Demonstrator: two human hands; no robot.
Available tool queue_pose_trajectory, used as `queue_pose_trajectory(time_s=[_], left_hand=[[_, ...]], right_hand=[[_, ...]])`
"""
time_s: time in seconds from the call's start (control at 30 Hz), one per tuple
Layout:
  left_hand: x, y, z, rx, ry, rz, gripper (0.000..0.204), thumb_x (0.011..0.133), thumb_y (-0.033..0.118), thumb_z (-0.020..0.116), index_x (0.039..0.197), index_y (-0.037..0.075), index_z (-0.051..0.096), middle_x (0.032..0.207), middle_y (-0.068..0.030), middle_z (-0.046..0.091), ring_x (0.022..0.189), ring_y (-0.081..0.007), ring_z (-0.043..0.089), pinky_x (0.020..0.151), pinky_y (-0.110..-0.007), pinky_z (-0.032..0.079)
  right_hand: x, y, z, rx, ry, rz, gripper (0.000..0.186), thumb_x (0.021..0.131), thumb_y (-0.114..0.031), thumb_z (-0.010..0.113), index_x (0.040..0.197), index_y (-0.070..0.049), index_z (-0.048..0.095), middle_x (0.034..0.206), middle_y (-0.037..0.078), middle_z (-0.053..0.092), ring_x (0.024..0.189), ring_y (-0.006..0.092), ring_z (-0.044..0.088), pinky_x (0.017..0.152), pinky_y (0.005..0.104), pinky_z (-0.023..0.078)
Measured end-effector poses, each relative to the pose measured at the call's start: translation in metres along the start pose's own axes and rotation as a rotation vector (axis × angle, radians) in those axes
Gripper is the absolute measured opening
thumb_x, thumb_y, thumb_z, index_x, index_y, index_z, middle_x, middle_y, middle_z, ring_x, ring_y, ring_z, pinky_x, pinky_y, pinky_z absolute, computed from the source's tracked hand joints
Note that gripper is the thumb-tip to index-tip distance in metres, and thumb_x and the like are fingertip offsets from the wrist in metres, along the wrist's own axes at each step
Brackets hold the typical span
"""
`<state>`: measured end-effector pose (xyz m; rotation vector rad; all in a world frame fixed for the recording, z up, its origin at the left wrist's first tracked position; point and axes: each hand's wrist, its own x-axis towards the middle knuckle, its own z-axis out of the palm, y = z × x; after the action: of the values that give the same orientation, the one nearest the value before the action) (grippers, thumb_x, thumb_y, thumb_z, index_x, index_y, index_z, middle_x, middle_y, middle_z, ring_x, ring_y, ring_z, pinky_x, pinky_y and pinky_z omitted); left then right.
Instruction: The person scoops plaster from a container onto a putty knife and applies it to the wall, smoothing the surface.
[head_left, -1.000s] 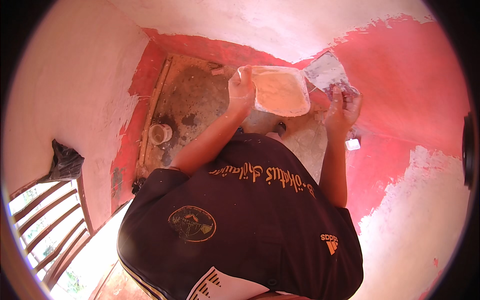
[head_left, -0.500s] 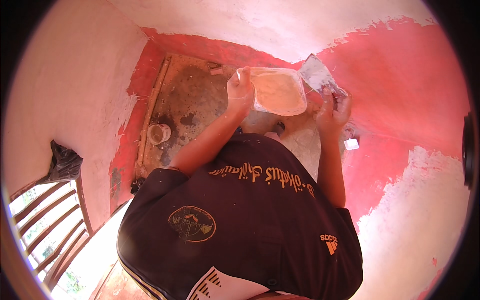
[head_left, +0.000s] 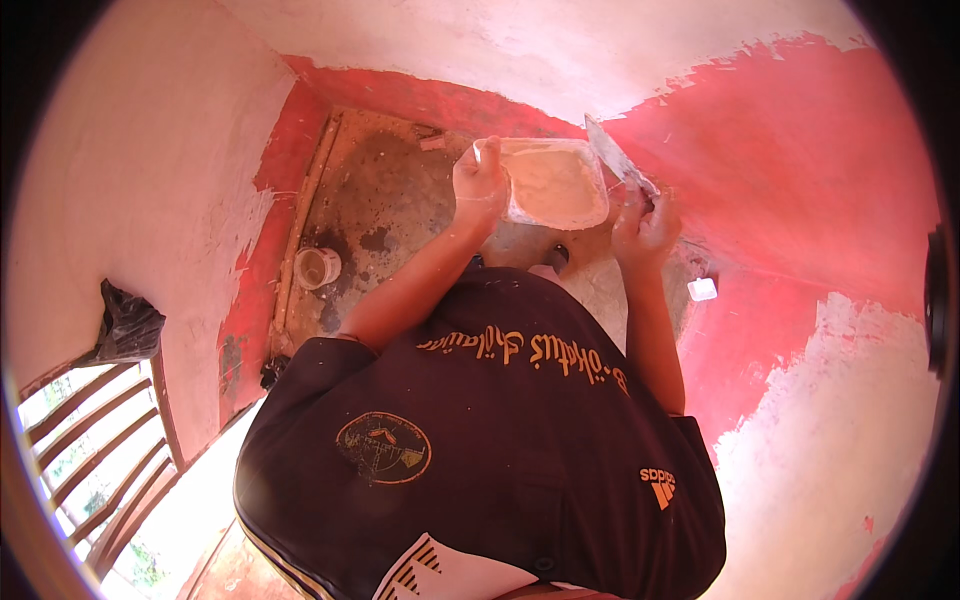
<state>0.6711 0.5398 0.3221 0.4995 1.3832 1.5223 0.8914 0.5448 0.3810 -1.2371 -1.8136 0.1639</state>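
My left hand [head_left: 481, 186] is closed on the left edge of a rectangular white plastic tub [head_left: 606, 205], the thumb over its rim. Smooth pale filler paste [head_left: 555, 185] covers the inside of the tub. A putty knife [head_left: 612, 150] with a wide, paste-smeared blade is held in my right hand [head_left: 645, 225], fingers wrapped round its handle. The blade stands up at a slant beside the tub's right rim, seen nearly edge-on. Whether it touches the rim, I cannot tell.
Walls ahead and at the right are part white, part red [head_left: 780, 140]. A small round bucket [head_left: 318, 268] stands on the stained floor [head_left: 385, 200] at left. At lower left is a barred window [head_left: 105, 440] with a black plastic bag [head_left: 130, 325]. A white socket [head_left: 703, 289] sits at right.
My right hand has moved a little left, toward the tub. The putty knife has turned from showing its flat face to nearly edge-on. My left hand and the tub have barely moved.
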Motion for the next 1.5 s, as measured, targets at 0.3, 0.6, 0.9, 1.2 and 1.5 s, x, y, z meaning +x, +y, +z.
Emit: queue_pose_trajectory(time_s=[0.3, 0.6, 0.9, 1.2, 1.5], left_hand=[[-0.013, 0.016, 0.006, 0.024, -0.015, 0.087, 0.033, 0.107, 0.032, 0.053, 0.088, 0.006, 0.060, 0.073, 0.0065, 0.047, 0.068, -0.0048, 0.043, 0.060, -0.026, 0.040], [-0.015, 0.016, 0.002, -0.150, -0.062, -0.002, 0.037, 0.109, 0.031, 0.046, 0.112, 0.000, 0.067, 0.100, -0.0047, 0.069, 0.092, -0.0118, 0.064, 0.084, -0.029, 0.052], [-0.006, 0.002, -0.012, -0.284, -0.212, -0.097, 0.053, 0.104, 0.040, 0.040, 0.136, -0.001, 0.055, 0.133, -0.0116, 0.063, 0.124, -0.0237, 0.061, 0.107, -0.038, 0.046], [-0.021, 0.010, -0.003, -0.470, -0.219, -0.181, 0.053, 0.103, 0.033, 0.037, 0.143, 0.001, 0.048, 0.145, -0.0126, 0.056, 0.138, -0.0262, 0.050, 0.117, -0.041, 0.036], [-0.028, 0.011, 0.000, -0.513, -0.225, -0.159, 0.051, 0.103, 0.028, 0.036, 0.144, 0.000, 0.046, 0.145, -0.0131, 0.055, 0.139, -0.0267, 0.049, 0.117, -0.041, 0.036]], right_hand=[[-0.015, 0.014, 0.010, -0.123, -0.042, -0.048, 0.013, 0.098, -0.005, 0.064, 0.107, 0.003, 0.066, 0.087, 0.014, 0.072, 0.063, 0.0151, 0.063, 0.056, 0.0294, 0.048], [-0.011, 0.018, -0.001, 0.367, 0.213, 0.227, 0.014, 0.099, -0.005, 0.065, 0.110, 0.001, 0.059, 0.095, 0.007, 0.069, 0.079, 0.0098, 0.063, 0.068, 0.0250, 0.049], [0.006, -0.006, -0.026, 0.476, 0.253, 0.430, 0.020, 0.098, -0.002, 0.066, 0.116, -0.001, 0.057, 0.103, 0.006, 0.069, 0.088, 0.0096, 0.065, 0.077, 0.0250, 0.054], [0.047, -0.054, -0.058, 0.421, 0.105, 0.318, 0.052, 0.099, 0.002, 0.061, 0.149, 0.001, 0.045, 0.105, 0.007, 0.068, 0.094, 0.0088, 0.064, 0.083, 0.0232, 0.052], [0.060, -0.045, -0.056, 0.154, -0.089, 0.244, 0.054, 0.100, -0.012, 0.062, 0.150, -0.001, 0.047, 0.101, 0.009, 0.070, 0.090, 0.0104, 0.062, 0.082, 0.0276, 0.051]])
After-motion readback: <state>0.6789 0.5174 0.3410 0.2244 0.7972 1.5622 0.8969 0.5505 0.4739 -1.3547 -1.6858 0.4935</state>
